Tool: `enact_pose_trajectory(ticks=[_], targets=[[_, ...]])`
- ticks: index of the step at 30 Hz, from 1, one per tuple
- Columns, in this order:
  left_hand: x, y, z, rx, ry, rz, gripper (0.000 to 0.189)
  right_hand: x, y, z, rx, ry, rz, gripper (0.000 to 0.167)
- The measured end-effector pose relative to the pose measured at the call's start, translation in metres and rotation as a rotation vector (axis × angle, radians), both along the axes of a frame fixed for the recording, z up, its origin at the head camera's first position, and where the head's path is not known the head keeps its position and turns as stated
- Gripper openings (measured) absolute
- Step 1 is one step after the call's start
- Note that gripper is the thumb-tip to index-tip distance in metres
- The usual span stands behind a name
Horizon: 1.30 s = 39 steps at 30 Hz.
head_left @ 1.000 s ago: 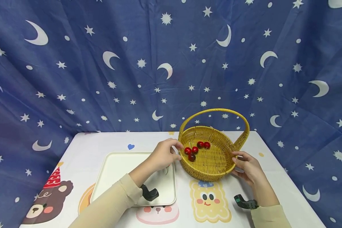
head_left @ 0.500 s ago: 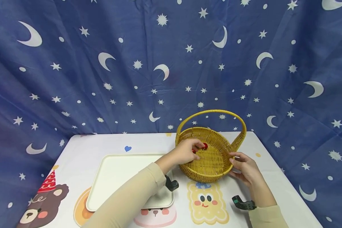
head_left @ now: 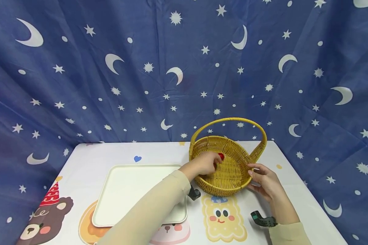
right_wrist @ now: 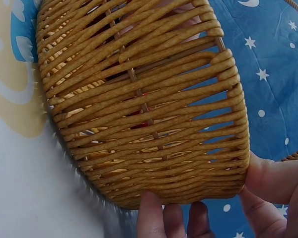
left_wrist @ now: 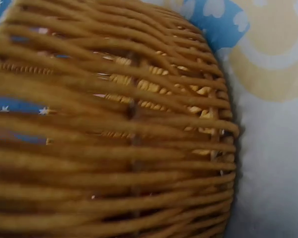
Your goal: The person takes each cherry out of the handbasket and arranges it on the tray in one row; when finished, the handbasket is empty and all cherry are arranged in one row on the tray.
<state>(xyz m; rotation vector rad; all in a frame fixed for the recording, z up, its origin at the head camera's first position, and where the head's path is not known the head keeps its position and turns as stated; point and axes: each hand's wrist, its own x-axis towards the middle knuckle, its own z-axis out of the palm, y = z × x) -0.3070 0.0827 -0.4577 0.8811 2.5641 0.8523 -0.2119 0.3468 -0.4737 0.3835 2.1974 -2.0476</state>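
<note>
A yellow woven basket (head_left: 227, 180) with a tall handle stands on the table, its bowl tipped slightly. My left hand (head_left: 204, 163) reaches inside it, fingers curled down round a dark red cherry (head_left: 215, 165). Another red cherry (head_left: 221, 156) lies just beyond the fingers; the hand hides the rest of that side. My right hand (head_left: 263, 178) grips the basket's right side, thumb at the rim and fingers below. In the right wrist view, fingertips (right_wrist: 151, 218) press against the wicker wall (right_wrist: 164, 148). Only blurred wicker (left_wrist: 114, 148) shows in the left wrist view.
A cream tray (head_left: 125, 190) lies left of the basket, partly covered by the left sleeve (head_left: 153, 211). The white tablecloth carries printed cartoon figures. A blue curtain (head_left: 141, 68) with moons and stars rises behind the table.
My left hand has moved right from the basket's left rim into the bowl, and its fingers have curled down among the cherries. The right hand keeps its grip on the basket.
</note>
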Motion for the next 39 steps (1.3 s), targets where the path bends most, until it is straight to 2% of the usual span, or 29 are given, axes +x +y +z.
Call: enact_pose_trajectory(ticks=[4,10,13,16,20,23,28,31,34,36,39], targets=[[0.000,0.004,0.000,-0.061,0.056,-0.034,0.049,0.000,0.001,0.000,-0.002,0.009,0.002,0.028],[0.001,0.007,-0.002,-0.096,0.037,-0.066,0.038,0.000,0.000,0.000,0.001,0.006,-0.003,0.030],[0.000,0.008,-0.002,-0.095,0.057,-0.084,0.036,0.000,-0.001,0.000,-0.010,0.005,-0.011,0.029],[0.000,0.007,-0.001,-0.029,0.058,-0.069,0.034,0.000,-0.001,0.001,-0.020,0.005,-0.012,0.029],[0.005,0.004,0.002,0.113,0.063,-0.011,0.032,0.000,0.000,0.000,-0.028,0.003,-0.015,0.028],[0.013,-0.003,0.007,0.215,0.084,0.043,0.030,0.000,0.000,0.000,-0.033,-0.001,-0.015,0.028],[0.031,-0.022,0.022,0.389,0.042,0.118,0.028,-0.002,0.000,0.002,-0.022,0.005,-0.009,0.028],[0.041,-0.037,0.032,0.446,0.038,0.117,0.031,-0.002,0.000,0.003,-0.020,0.008,-0.009,0.028],[0.050,-0.054,0.039,0.464,0.059,0.110,0.032,-0.001,0.000,0.003,-0.024,0.006,-0.008,0.028],[0.055,-0.067,0.042,0.473,0.060,0.125,0.031,-0.001,0.000,0.002,-0.026,0.003,-0.010,0.028],[0.061,-0.086,0.043,0.504,0.020,0.169,0.030,0.000,-0.001,0.001,-0.023,-0.003,-0.014,0.029]])
